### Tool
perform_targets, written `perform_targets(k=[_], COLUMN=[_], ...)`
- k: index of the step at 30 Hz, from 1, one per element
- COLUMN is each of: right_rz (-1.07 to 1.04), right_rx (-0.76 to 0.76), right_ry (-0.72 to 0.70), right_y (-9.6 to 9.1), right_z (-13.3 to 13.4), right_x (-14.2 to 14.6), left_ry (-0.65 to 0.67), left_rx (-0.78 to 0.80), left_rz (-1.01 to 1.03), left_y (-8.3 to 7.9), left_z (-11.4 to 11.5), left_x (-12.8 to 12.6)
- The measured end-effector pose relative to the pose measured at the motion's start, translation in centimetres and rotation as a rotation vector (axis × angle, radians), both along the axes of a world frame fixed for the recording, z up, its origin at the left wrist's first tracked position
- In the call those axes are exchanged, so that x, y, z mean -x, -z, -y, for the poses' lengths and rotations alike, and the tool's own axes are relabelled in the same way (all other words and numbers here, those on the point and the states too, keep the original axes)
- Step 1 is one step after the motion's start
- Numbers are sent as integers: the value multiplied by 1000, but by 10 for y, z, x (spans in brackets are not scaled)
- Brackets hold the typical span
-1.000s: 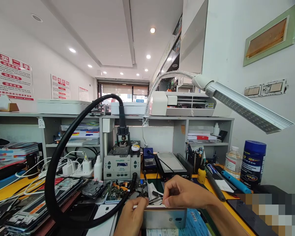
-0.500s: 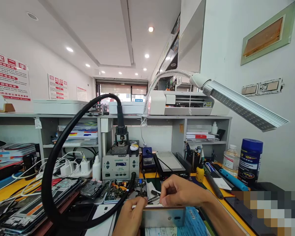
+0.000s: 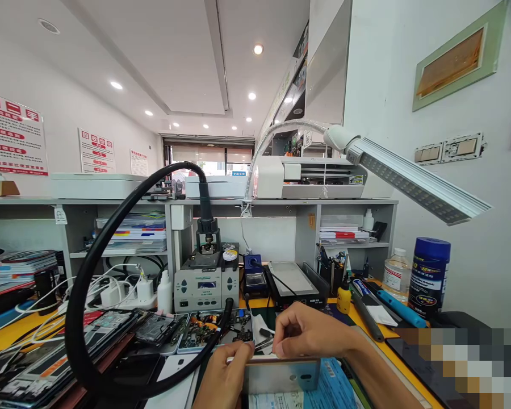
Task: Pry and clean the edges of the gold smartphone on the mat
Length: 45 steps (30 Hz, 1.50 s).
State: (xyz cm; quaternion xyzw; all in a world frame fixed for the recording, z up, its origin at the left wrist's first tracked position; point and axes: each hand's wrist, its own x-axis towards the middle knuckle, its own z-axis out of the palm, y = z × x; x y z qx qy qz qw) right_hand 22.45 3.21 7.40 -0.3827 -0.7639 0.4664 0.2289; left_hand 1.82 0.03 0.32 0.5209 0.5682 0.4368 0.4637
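Note:
A flat silver-grey panel (image 3: 276,376) with dark oval openings near its right end stands tilted on edge at the bottom centre; I cannot tell whether it is a phone part. My left hand (image 3: 226,372) is closed on its left end, thumb and forefinger at the top edge. At the middle of that top edge, my right hand (image 3: 309,332) has its fingertips pinched together; whatever they hold is hidden. Beneath the panel lies a blue printed packet (image 3: 334,386). Small dark tools (image 3: 264,339) rest just behind the fingers.
A thick black hose (image 3: 74,318) loops from the grey hot-air station (image 3: 206,287) to near my left hand. Opened phones (image 3: 68,352) and a tray of circuit boards (image 3: 200,329) lie left. A yellow bottle (image 3: 343,298), blue-capped can (image 3: 429,275) and LED lamp (image 3: 417,179) are right.
The whole view has shifted slightly, so the surroundings sit a little farther left. Both hands keep nearly the same pose on the panel.

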Motion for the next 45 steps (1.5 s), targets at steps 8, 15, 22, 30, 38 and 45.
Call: perform_targets(k=[8,15,22,30,38,45], right_rz=[21,56,62,75,78,66], right_rx=[-3,-9,-45,-108,-154,-33], right_ry=[-19,-19,-11,21,49,38], right_y=[-4,-7,-4,-10,-5,-14], right_z=[1,2,1,1,-2,4], right_x=[-6,-11,-8,-15,-10,-26], left_ry=[34,2,109,104,44,22], left_rx=[18,-5,-27,11,101,100], left_rz=[-14,-9,52,162,223,211], left_y=[0,2,8,5,13,18], left_z=[0,-2,-9,-16,-26,-28], left_x=[1,1,2,6,6,6])
